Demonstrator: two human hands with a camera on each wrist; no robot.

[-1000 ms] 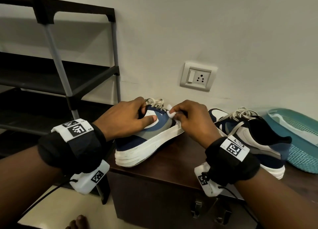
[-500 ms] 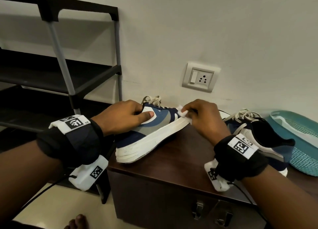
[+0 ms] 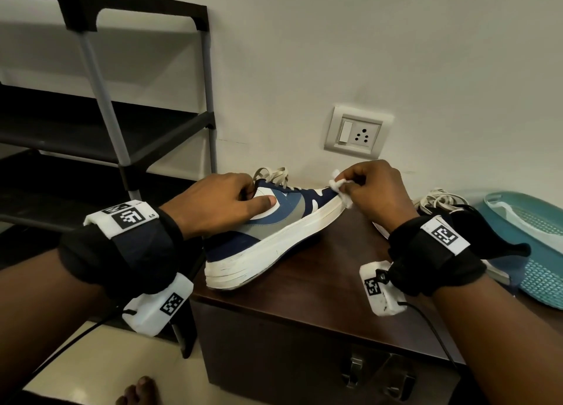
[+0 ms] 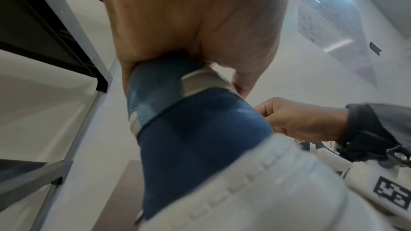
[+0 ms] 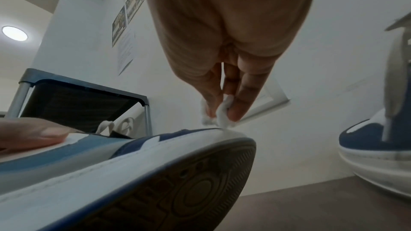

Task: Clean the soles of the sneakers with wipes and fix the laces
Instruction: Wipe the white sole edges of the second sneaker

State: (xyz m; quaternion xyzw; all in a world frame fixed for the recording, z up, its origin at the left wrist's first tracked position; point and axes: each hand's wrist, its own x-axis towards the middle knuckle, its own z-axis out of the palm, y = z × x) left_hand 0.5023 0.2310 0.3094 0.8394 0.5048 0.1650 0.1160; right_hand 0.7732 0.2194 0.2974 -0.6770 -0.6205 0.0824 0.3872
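My left hand (image 3: 219, 203) has its grip around the collar of the blue sneaker (image 3: 274, 225), thumb flat on its side, keeping it tilted with the heel on the counter (image 3: 329, 270) and the toe lifted. My right hand (image 3: 374, 191) pinches a bunched white wipe (image 3: 338, 185) against the white edge of the sole at the toe tip. I judge the cleaning only partly done: the heel end of the sole edge carries dark scuff lines, the tread underneath looks grey, and the second sneaker (image 3: 451, 218) waits just behind my right wrist, its laces (image 3: 438, 197) loose in a heap. The laces on the one I hold also lie untied, so the lace work is all ahead. Compared with a second ago, the wipe has travelled from the middle of the shoe's side forward to the toe, and the toe is raised higher.
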